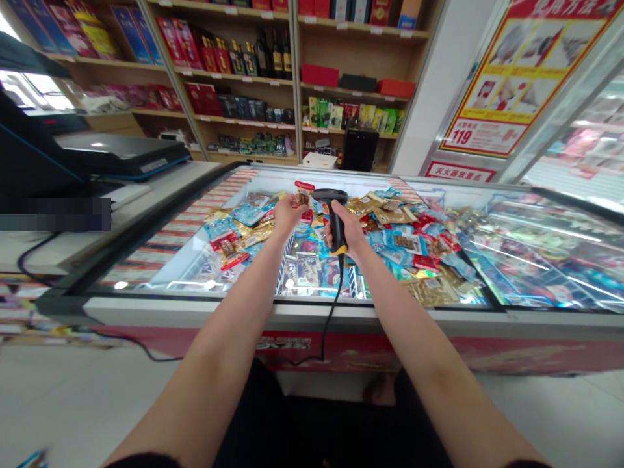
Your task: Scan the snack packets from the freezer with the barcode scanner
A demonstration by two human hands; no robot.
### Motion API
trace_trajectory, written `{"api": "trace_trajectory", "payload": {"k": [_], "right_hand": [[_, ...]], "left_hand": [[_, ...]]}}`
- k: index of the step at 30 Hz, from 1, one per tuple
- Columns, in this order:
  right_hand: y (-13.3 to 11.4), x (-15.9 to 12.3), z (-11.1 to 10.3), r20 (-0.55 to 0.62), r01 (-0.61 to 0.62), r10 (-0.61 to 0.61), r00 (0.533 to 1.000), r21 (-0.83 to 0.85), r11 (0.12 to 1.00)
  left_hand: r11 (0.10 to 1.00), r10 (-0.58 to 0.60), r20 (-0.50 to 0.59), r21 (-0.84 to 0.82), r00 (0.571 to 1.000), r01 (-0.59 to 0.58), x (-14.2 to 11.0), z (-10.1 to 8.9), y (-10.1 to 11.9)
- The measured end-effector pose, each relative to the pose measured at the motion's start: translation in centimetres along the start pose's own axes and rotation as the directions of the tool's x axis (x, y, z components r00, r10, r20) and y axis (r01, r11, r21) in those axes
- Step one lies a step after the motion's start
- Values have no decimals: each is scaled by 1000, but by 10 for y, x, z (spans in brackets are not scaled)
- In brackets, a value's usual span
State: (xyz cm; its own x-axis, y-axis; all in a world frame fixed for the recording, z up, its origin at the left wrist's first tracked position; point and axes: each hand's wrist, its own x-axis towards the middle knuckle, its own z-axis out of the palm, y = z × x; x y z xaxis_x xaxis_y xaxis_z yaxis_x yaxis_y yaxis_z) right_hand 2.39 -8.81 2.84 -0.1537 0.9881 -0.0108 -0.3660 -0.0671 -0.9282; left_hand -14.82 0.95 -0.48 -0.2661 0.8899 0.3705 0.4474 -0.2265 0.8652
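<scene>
Between the fingers of my left hand (288, 216) is a small red snack packet (305, 193), held upright over the glass-topped chest freezer (160, 304). My right hand (350, 229) is wrapped round the handle of a black and yellow barcode scanner (336, 227). The scanner's head points left, toward the packet, with a small gap between them. A black cord (332, 312) hangs from its handle down over the freezer front. Around both hands lie many snack packets in blue, gold and red, such as a blue one (407, 242) to the right and a red one (234, 260) to the left.
On the left a counter (92, 227) carries a flat black scale-like device (121, 156) and a dark monitor. Shelves (244, 75) with bottles and boxes stand behind the freezer. A red and yellow poster (526, 78) hangs at right. More goods lie under the freezer's right-hand glass (550, 247).
</scene>
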Motion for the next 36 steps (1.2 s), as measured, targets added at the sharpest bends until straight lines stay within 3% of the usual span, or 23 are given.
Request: {"api": "trace_trajectory", "payload": {"k": [5,11,15,19,22,28,32,36], "right_hand": [[-13,3,-24,-40,100,-100,994,-12,995],[-29,1,-61,-215,260,-263,941,-42,965],[-35,-2,-77,-271,347,-345,899,-42,937],[-34,-3,-79,-325,404,-393,860,-39,914],[-30,0,-78,-331,417,-401,854,-25,908],[-24,4,-77,-317,346,-330,889,-8,938],[-21,1,-70,-293,280,-272,917,-15,960],[-14,-1,-52,-193,199,-204,960,-46,979]], "left_hand": [[979,-99,12,-175,995,100,0,20,15],[969,-61,108,-233,992,85,-5,62,66],[985,59,185,-167,981,-28,-8,96,96],[940,268,311,121,912,-318,-21,114,109],[864,284,407,284,868,-416,-33,115,111],[861,227,342,366,912,-352,-39,103,104],[867,203,285,392,937,-307,-34,80,87],[905,141,192,372,971,-205,-20,43,59]]}}
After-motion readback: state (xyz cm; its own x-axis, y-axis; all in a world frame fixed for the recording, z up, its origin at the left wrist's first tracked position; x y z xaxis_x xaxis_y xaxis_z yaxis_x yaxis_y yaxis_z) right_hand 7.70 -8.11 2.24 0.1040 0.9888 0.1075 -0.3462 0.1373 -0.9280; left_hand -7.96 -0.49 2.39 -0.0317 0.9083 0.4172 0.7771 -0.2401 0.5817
